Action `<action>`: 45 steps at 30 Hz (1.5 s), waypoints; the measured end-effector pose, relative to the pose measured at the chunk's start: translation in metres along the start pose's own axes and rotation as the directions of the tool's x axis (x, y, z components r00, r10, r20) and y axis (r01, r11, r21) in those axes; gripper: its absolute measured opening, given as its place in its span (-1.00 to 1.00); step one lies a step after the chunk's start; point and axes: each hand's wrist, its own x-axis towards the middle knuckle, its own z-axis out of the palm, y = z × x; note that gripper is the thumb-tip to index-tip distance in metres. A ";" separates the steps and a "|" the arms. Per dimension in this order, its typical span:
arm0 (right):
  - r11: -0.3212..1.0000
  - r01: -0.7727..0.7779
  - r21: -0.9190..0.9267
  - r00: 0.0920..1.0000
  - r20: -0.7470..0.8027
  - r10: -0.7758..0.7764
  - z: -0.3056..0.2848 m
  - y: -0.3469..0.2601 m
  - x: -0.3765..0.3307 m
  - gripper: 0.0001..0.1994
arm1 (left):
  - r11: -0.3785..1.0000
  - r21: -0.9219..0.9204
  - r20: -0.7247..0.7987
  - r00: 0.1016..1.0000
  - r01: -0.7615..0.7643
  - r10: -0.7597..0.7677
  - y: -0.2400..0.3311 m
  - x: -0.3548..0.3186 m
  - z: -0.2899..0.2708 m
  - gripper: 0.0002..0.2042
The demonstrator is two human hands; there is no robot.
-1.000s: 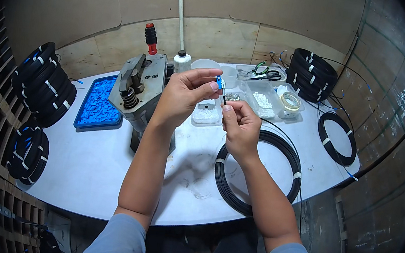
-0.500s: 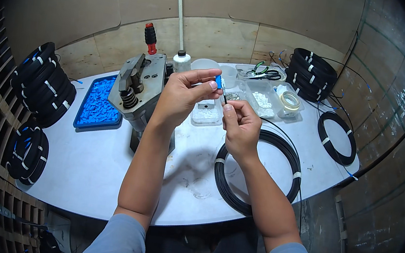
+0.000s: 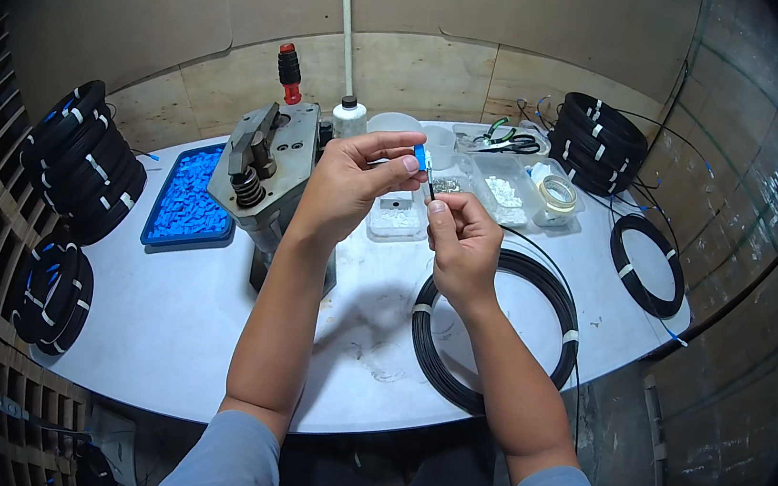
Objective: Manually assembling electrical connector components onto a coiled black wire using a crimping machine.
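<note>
My left hand (image 3: 349, 186) is raised over the white table (image 3: 187, 335) and pinches a small blue connector piece (image 3: 420, 157) between thumb and fingers. Just to its right, my right hand (image 3: 462, 242) grips the end of a thin black cable (image 3: 430, 188), whose tip points up at the blue piece. Below my right hand lies a big coil of the black cable (image 3: 495, 327) flat on the table. A grey metal press tool (image 3: 262, 176) with a red-tipped handle stands just left of my left hand.
A blue tray of small blue parts (image 3: 185, 196) lies left of the press. Clear plastic boxes (image 3: 503, 187), a tape roll (image 3: 558, 195), scissors (image 3: 506, 141) and a white bottle (image 3: 349, 119) sit at the back. More black cable coils are at the left (image 3: 86, 161), back right (image 3: 602, 142) and right (image 3: 646, 263).
Both hands stay almost in place; the blue piece and the cable tip have come slightly closer together.
</note>
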 end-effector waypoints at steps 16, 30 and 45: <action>1.000 0.003 -0.007 1.000 -0.008 -0.003 -0.001 0.003 -0.001 -0.90 | 1.000 -0.012 0.003 1.000 0.006 -0.006 -0.001 0.001 -0.001 -0.69; 1.000 0.007 -0.014 1.000 0.006 -0.007 -0.001 0.001 0.000 -0.89 | 1.000 -0.016 0.014 1.000 -0.001 0.002 0.000 0.001 -0.002 -0.69; 1.000 0.008 -0.025 1.000 0.002 -0.008 -0.001 0.002 -0.001 -0.89 | 1.000 0.002 -0.001 1.000 0.030 -0.030 0.001 0.001 0.000 -0.69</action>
